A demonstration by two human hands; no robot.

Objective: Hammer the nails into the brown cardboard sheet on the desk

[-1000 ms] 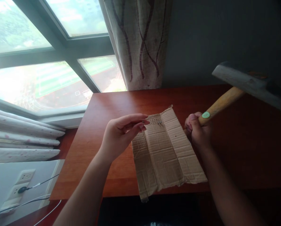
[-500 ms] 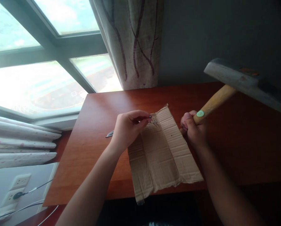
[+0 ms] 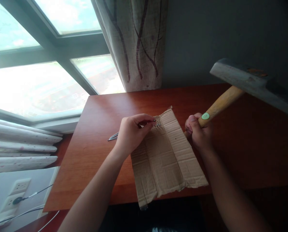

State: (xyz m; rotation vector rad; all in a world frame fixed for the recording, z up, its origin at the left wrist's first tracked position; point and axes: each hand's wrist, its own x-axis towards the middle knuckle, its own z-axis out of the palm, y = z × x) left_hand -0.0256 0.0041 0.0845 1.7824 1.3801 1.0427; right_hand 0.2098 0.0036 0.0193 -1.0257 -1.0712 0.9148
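Above the far end of a creased cardboard piece (image 3: pixel 163 161), my left hand (image 3: pixel 134 130) pinches a nail (image 3: pixel 154 120) between thumb and forefinger; only its small dark head end shows. Small dark specks and holes dot the cardboard just beside those fingertips. My right hand (image 3: pixel 199 130) is wrapped round the wooden handle of a hammer (image 3: pixel 247 77), to the right of the cardboard. The hammer is raised and tilted, its grey metal head up to the right. On the table left of my left hand lie several thin nails (image 3: pixel 113 137), partly hidden by it.
The reddish-brown wooden table (image 3: pixel 95 170) stands against a dark wall and a window (image 3: pixel 25 90). Curtains (image 3: pixel 144 45) hang at the back and left. A socket panel (image 3: pixel 15 196) with cables is at lower left. The cardboard overhangs the table's near edge.
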